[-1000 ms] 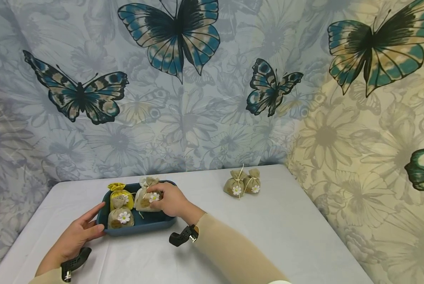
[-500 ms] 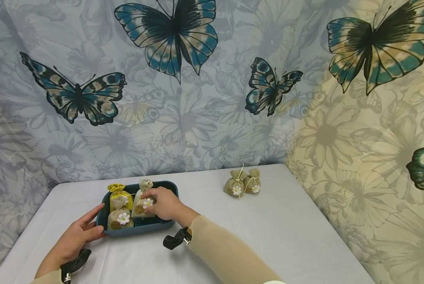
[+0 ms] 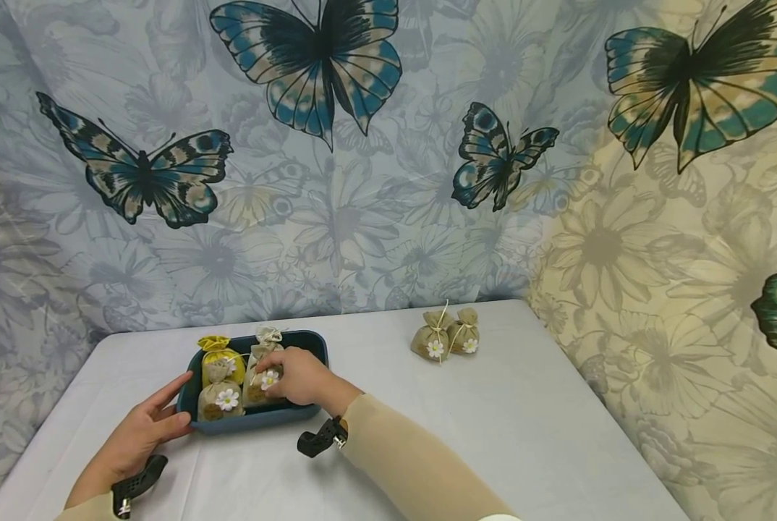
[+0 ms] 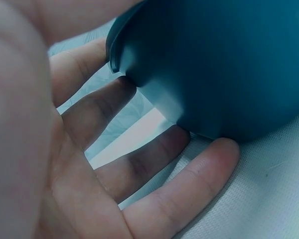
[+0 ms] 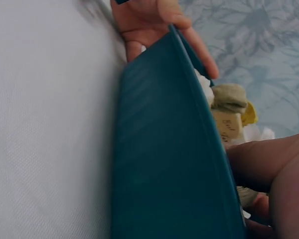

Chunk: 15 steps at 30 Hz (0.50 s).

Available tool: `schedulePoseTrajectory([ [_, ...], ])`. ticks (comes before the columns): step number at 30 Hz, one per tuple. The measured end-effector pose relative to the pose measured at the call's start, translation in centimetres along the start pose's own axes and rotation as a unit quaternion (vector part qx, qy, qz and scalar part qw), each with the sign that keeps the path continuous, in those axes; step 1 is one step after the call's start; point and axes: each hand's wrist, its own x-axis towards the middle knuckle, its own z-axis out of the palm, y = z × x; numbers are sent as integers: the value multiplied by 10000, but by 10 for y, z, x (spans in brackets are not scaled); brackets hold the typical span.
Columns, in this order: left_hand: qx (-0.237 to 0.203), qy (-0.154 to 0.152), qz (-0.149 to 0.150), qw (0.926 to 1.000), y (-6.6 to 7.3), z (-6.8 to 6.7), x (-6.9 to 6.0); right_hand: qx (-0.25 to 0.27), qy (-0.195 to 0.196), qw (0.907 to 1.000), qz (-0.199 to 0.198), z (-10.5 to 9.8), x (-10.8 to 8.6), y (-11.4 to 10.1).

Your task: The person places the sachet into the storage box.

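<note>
A blue tray (image 3: 265,418) stands at the table's left side. My left hand (image 3: 134,438) is at its left end, fingers spread; in the left wrist view straight fingertips (image 4: 222,149) touch the tray's outer wall (image 4: 229,64). My right hand (image 3: 307,376) reaches over the tray and pinches a beige pouch (image 3: 252,393) with a white flower, which stands upright inside. Left of it in the tray are a yellow pouch (image 3: 213,372) and, in front, a beige pouch (image 3: 211,409) with a flower. The right wrist view shows the tray's side (image 5: 164,149), hiding most of the pouch.
Two more beige pouches (image 3: 430,340) (image 3: 461,339) with white flowers stand side by side near the back of the white-covered table (image 3: 427,420). Behind hangs a cloth (image 3: 336,239) printed with butterflies and flowers.
My right hand has moved left and slightly down with the beige pouch, which now sits lower in the tray, beside the other two. The left hand has stayed at the tray's end.
</note>
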Motion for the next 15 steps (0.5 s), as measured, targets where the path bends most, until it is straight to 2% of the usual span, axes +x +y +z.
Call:
schedulePoseTrajectory([
  [4, 9, 21, -23, 10000, 0, 0, 1, -320, -192, 9991, -196, 1, 2, 0],
  [8, 11, 34, -13, 10000, 0, 0, 1, -295, -272, 9987, -307, 2, 4, 2],
  [11, 12, 18, -9, 10000, 0, 0, 1, -16, -233, 9990, -379, 1, 5, 5],
  [15, -15, 6, -13, 10000, 0, 0, 0, 711, -138, 9970, -275, 0, 3, 8],
])
